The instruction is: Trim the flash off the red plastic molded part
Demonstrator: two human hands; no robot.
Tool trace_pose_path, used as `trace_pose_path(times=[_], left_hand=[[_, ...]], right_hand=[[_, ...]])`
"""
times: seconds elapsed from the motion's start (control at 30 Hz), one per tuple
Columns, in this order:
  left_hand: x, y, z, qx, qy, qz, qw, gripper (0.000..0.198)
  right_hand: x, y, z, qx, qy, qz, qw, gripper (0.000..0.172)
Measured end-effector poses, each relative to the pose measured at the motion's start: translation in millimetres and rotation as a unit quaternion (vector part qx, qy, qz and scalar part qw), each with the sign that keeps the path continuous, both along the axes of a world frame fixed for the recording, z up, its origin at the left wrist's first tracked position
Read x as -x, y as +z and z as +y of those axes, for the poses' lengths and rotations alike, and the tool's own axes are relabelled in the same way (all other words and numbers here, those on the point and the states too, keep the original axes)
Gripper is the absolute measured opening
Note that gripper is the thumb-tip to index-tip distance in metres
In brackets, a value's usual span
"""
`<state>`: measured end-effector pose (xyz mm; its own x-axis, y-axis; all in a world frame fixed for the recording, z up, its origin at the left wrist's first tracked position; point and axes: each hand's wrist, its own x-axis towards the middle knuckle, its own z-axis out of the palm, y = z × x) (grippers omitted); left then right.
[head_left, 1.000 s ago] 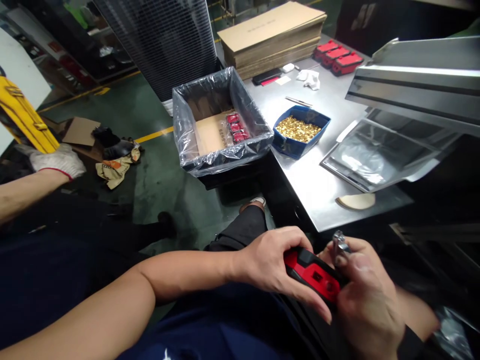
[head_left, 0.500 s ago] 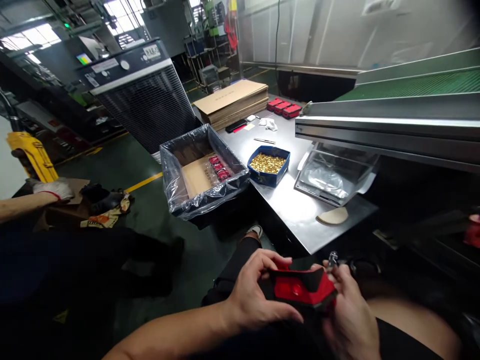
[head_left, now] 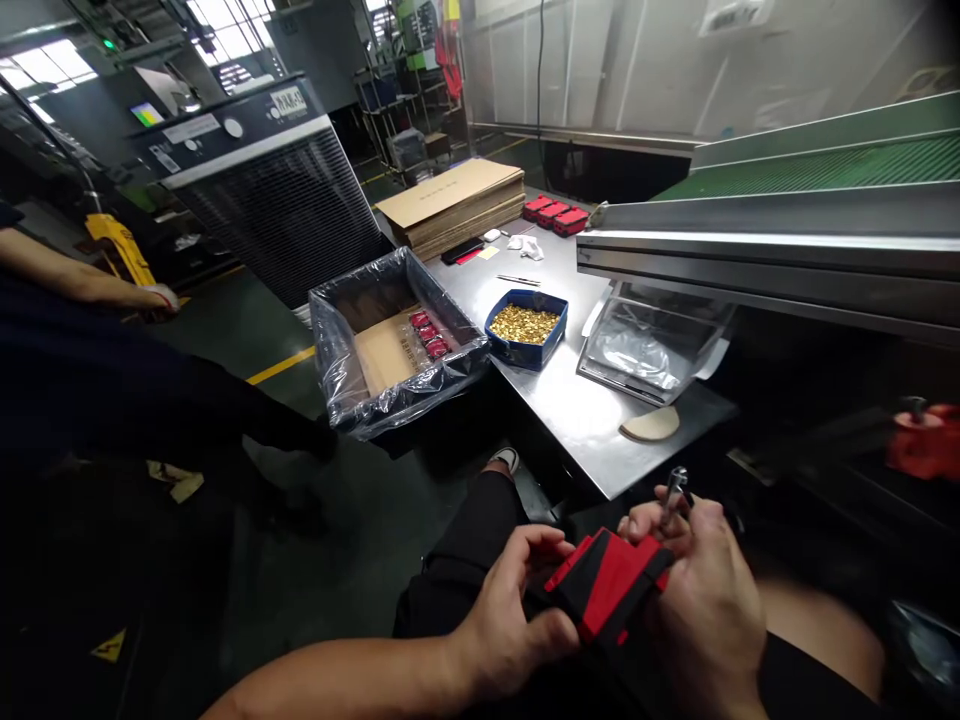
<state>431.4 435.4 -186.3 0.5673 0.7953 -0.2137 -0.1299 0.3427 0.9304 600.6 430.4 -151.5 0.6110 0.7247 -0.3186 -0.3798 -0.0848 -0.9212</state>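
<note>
The red and black case (head_left: 607,590) sits low in front of the seated person, over the lap, just short of the steel table's (head_left: 592,420) near corner. Its long axis runs from about eight o'clock up to two o'clock, the upper end tipped toward the right hand. It is a flat, blocky piece: bright red panels on top, black edging along the sides, the near corner coming to a point.

The left hand (head_left: 510,620) grips the case from the eight o'clock side, fingers curled round the lower end and thumb lying along its edge. The right hand (head_left: 705,600) closes on the two o'clock end, fingers folded tight; a small shiny metal tool (head_left: 675,490) stands up out of that fist, nearly upright.

At twelve o'clock from the hands, the table edge overhangs close above the case, with a tan disc (head_left: 651,425) lying near that edge. Further back on the table are a blue bin (head_left: 525,330) of brass parts, a clear tray (head_left: 652,350) and a stack of cardboard (head_left: 454,200). At eleven o'clock a plastic-lined box (head_left: 394,350) holds a few red pieces. Open floor lies at nine and ten o'clock, where another person's arm (head_left: 82,280) reaches across. At three o'clock the space is dark and crowded under the conveyor (head_left: 765,230).
</note>
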Motion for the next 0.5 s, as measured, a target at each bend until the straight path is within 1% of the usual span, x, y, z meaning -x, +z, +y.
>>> trace_pose_path(times=[0.07,0.13,0.2,0.23,0.33,0.4,0.43,0.47,0.5], left_hand=[[0,-0.8,7,0.057,0.006,0.004,0.998,0.09],[-2,1.2,17,0.094,-0.002,0.036,0.995,0.09],[-4,6.9,28,0.115,-0.041,0.069,0.99,0.094],[-5,10.7,34,0.116,-0.071,0.084,0.987,0.095],[-4,20.1,48,0.068,-0.155,0.106,0.98,0.093],[2,19.1,52,0.0,-0.178,0.102,0.979,0.095],[7,15.5,53,-0.041,-0.186,0.108,0.976,0.1],[13,9.9,52,-0.085,-0.197,0.119,0.97,0.106],[19,2.7,51,-0.131,-0.208,0.137,0.96,0.11]], right_hand=[[3,-2.0,-2,0.007,0.004,0.034,0.999,0.05],[7,-4.3,-4,0.001,0.022,0.05,0.999,0.051],[12,-5.4,-6,-0.006,0.044,0.052,0.998,0.049],[14,-5.4,-7,-0.008,0.049,0.05,0.998,0.049],[14,-7.9,-7,-0.015,0.054,0.03,0.998,0.046],[7,-17.2,-1,0.001,0.054,-0.02,0.998,0.045],[1,-25.4,4,0.019,0.06,-0.071,0.995,0.044],[-5,-35.9,11,0.038,0.07,-0.153,0.985,0.044],[-13,-48.3,20,0.051,0.078,-0.254,0.963,0.043]])
